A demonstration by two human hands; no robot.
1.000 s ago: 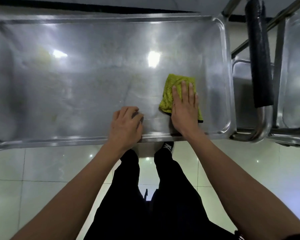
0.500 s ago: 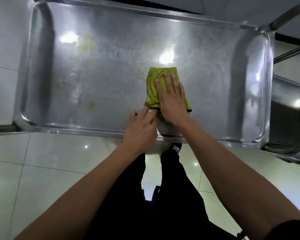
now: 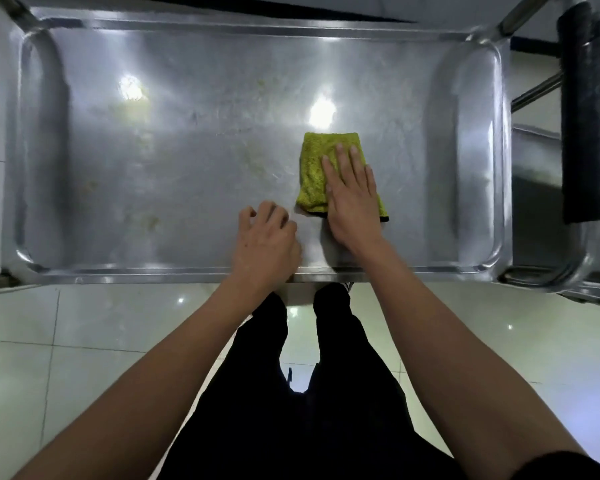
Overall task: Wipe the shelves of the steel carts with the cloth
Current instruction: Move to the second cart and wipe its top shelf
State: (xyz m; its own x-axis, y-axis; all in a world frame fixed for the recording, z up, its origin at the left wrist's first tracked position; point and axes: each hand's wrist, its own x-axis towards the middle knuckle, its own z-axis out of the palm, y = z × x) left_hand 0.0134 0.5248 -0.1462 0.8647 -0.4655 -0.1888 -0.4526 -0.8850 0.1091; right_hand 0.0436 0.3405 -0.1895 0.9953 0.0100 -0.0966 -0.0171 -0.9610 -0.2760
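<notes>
— Where was the cloth (image 3: 321, 168) at that point?

— Flat on the top shelf (image 3: 187, 161) of the steel cart, right of centre and toward the near rim. The right hand (image 3: 352, 199) lay on top of it, fingers straight and spread, palm pressing it down onto the steel. Nothing was curled round it; it was a flat press.

— And the other hand?

— The left hand (image 3: 265, 237) rested by the near rim, just left of the cloth, fingers loosely curled with the tips on the steel, holding nothing. It looked like bracing.

— So which way did the wiping have to go?

— Left, I'd judge. The yellowish smears (image 3: 149, 220) sat on the left half of the shelf, well apart from the cloth, and the shelf's long axis ran left to right. The right hand was the one on the cloth, so the sweep would cross in front of the left hand, or that hand had to shift.

— Anything right of the cart?

— A dark padded handle (image 3: 584, 116), with part of another steel cart (image 3: 534, 188) beyond it.
</notes>
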